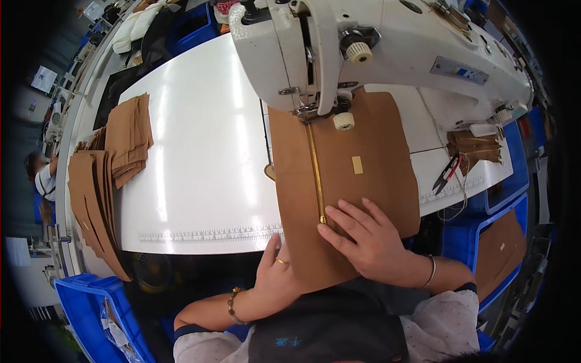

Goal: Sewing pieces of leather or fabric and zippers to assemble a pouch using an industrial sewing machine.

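Note:
A brown fabric panel with a gold-toothed zipper running lengthwise lies under the presser foot of a white sewing machine. A small tan rectangular patch sits right of the zipper. My right hand rests open and flat on the panel, its fingertips around the zipper's lower end by the slider. My left hand is at the panel's lower left edge, one finger stretched out beside the fabric. The panel covers its other fingers in part.
Stacks of brown fabric pieces lie at the table's left. Red-handled thread snips and a small brown bundle lie on the right. Blue bins flank the white table. Another person sits at far left.

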### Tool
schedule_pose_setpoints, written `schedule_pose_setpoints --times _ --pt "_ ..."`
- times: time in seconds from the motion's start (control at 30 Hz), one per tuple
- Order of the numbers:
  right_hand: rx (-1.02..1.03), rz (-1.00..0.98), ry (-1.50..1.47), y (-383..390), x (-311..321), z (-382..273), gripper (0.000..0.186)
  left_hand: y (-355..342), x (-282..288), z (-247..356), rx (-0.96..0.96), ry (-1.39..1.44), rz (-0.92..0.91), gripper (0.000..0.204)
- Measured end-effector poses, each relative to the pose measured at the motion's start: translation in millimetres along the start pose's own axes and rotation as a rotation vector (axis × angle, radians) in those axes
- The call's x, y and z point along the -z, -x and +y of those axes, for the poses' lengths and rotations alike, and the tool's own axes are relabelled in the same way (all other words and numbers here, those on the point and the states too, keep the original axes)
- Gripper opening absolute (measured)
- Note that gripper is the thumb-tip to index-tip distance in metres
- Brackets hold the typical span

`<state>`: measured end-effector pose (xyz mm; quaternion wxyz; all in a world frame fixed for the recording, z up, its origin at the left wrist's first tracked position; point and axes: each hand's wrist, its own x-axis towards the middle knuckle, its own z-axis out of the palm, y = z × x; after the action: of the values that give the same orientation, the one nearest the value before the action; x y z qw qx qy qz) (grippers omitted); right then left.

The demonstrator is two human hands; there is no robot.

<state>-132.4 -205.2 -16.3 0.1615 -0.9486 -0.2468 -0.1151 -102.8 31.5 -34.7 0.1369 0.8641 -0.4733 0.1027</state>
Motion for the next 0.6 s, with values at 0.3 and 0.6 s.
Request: schedule_pose_setpoints --times 0.3,0.6 --pt "0.009 0.067 0.041 0 -5 -6 0.041 2 9 -30 -0.028 0.101 0.007 0.029" --pt "0.055 0.047 -0.004 -4 -3 -2 0.048 -58 22 -58 0.144 0.182 0.038 0.058"
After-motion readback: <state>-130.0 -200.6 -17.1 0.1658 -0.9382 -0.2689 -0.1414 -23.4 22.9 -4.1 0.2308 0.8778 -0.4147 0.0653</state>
